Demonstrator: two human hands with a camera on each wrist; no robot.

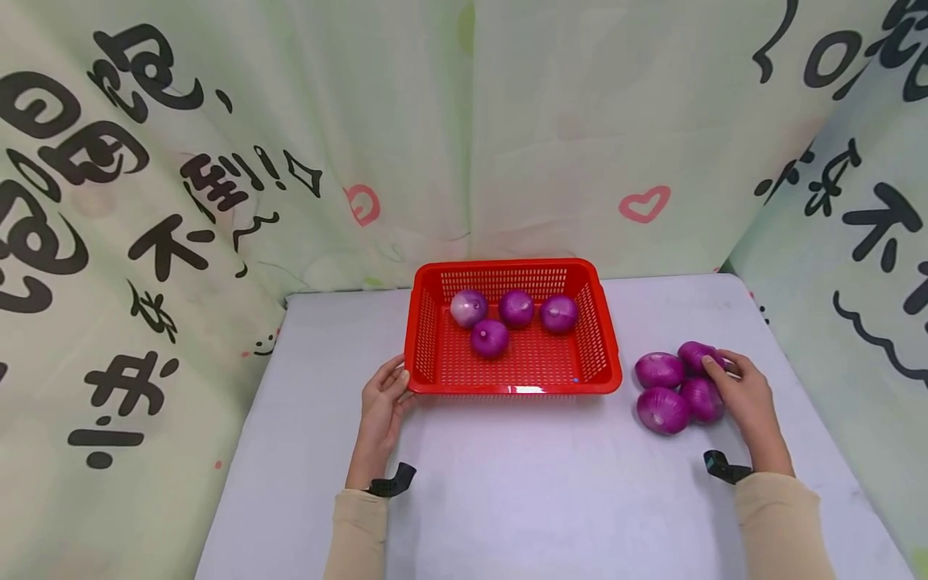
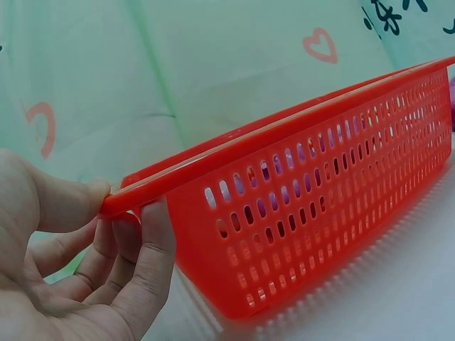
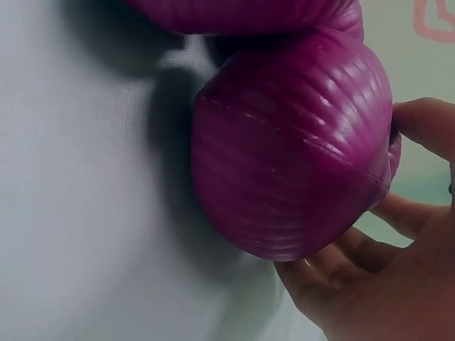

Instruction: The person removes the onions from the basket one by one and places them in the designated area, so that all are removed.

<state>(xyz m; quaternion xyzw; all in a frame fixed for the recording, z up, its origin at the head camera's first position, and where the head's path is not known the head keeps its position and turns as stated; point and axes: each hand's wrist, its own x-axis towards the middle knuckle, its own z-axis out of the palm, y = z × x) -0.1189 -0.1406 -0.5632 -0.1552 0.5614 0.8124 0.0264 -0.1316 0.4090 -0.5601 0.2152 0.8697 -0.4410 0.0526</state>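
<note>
- one red plastic basket (image 1: 536, 358), rectangular, slotted walls, flared rim; placed at the far side of the table, about midway between left and right
- contents: four purple-red onions inside; three in a loose row toward the far wall, namely pale-sided left onion (image 1: 469, 308), middle onion (image 1: 516, 308) and right onion (image 1: 559, 313); one nearer onion (image 1: 490, 338), just on the near side of the gap between left and middle; also one small blue speck (image 1: 576, 379) by the near right corner
- one left hand (image 1: 382, 403), pinching the basket rim at the near left corner, thumb on top, fingers bent beneath
- four more purple-red onions, clustered on the table to the right of the basket, well apart from it: far-left onion (image 1: 660, 370), near-left onion (image 1: 663, 411), near-right onion (image 1: 702, 400), far-right onion (image 1: 698, 356)
- one right hand (image 1: 747, 395), thumb and fingers curved round the far-right onion, fingertips partly hidden; how firmly, cannot tell
- two black wrist devices (image 1: 391, 481), one per wrist; two beige sleeves (image 1: 355, 536)
- one white-covered table (image 1: 507, 483)
- one pale green curtain (image 1: 406, 121) along the far side, bearing black characters and a pink heart outline (image 1: 645, 204)
</note>
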